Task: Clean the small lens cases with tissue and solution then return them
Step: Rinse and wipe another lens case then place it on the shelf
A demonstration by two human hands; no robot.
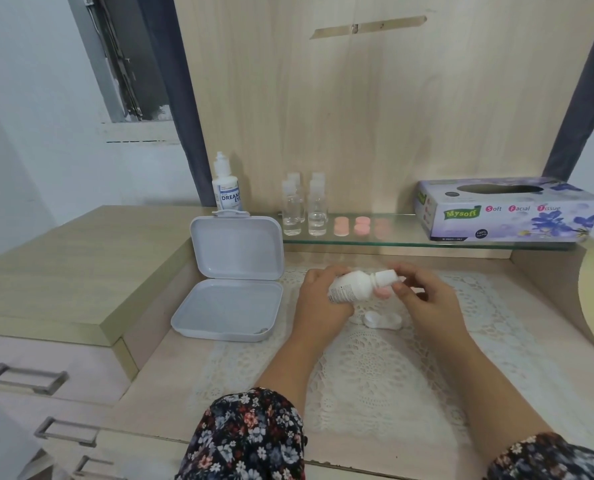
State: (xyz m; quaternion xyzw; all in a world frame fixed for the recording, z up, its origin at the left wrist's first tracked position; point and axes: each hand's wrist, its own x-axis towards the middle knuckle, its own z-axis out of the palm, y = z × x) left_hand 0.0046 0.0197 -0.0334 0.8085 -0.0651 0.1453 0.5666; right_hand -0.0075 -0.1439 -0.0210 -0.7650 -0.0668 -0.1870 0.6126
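Soft, even daylight fills the scene, brightest on the pale wall at left, and shadows under the hands are faint. The wide lens bends straight lines near the edges. The picture is slightly soft overall, with pale reflections on the glass shelf and the pink caps blurred.

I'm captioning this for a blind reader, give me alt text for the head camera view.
A person's left hand holds a white solution bottle tilted sideways while the right hand pinches its cap end, above a white lens case on a lace mat. An open white box lies left; a tissue box sits on the glass shelf.
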